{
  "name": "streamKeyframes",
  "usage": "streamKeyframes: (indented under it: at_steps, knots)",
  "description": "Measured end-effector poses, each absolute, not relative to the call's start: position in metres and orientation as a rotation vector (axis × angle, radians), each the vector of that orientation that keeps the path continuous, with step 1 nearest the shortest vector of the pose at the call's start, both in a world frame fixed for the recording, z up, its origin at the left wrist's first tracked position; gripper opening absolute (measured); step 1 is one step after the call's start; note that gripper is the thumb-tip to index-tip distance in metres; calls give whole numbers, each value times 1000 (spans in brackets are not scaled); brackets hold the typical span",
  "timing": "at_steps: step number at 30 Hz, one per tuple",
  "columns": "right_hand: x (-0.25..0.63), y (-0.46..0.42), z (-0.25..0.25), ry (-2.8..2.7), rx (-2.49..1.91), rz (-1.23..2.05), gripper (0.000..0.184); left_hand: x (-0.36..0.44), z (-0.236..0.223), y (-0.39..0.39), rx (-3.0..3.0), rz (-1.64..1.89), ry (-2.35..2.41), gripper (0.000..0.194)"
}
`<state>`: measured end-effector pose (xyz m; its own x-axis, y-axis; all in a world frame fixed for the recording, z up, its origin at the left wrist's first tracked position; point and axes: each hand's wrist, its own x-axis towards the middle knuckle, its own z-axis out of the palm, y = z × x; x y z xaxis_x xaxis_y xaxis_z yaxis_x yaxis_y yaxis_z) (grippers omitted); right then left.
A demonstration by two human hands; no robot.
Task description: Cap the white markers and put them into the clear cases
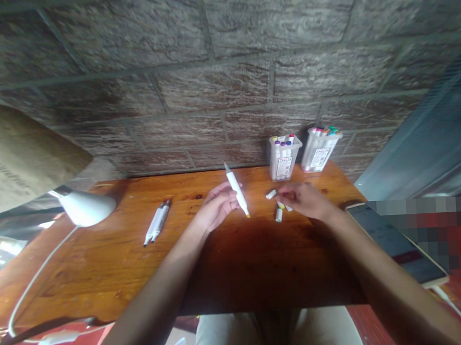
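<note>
My left hand (220, 205) is closed round a white double-ended marker (236, 190), held tilted above the table. Both of its tips are bare: a pale one at the top, a yellow one at the lower end. To the right, my right hand (303, 199) reaches down with its fingers pinched together over some small marker caps. One cap (271, 194) lies left of the fingertips, and another cap (279, 214) stands nearer me. More cap pieces are partly hidden under the fingers, so whether one is gripped does not show.
Two uncapped markers (157, 222) lie side by side on the wooden table (115, 261). Two clear tubs, a left one (284, 159) and a right one (319, 151), hold several markers near the brick wall. A lamp (87, 207) stands left; a tablet (396, 243) lies right.
</note>
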<state>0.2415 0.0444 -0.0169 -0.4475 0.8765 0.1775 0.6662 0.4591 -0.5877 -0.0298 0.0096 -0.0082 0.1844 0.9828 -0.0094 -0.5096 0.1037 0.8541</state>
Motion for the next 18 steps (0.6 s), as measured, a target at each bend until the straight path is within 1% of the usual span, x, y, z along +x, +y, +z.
streamKeyframes:
  at_steps: [6,13,16,18]
  knots:
    - [233,42,-22,-2242,-1349,638,21,-25,-13,7,932,1194,711,27]
    - [229,43,-30,-2251,-1358,514,17,-23,-13,5,955,1178,720,28]
    - [226,42,-30,-2128,-1288,583,18,-22,-12,4,951,1174,730,26]
    - [223,39,-26,-1952,-1200,706,22,-21,-11,3,957,1161,724,23]
